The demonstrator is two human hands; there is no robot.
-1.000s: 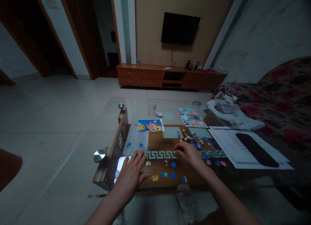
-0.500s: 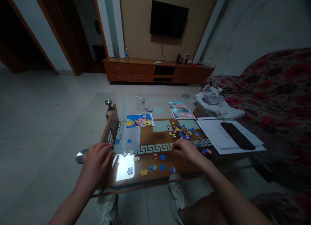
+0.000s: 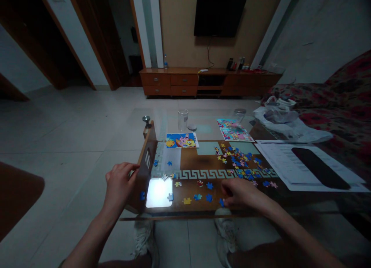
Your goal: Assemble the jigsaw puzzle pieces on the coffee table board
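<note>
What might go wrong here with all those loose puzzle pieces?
The right hand is close to a blue piece near the front edge of the table and might brush it off. The bright glare could make the pale piece at its side hard to see. The loose pile could scatter if bumped.

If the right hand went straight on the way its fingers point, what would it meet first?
Probably the blue puzzle piece just in front of the right hand. The hand's height is unclear from this single view, so it might pass over.
</note>
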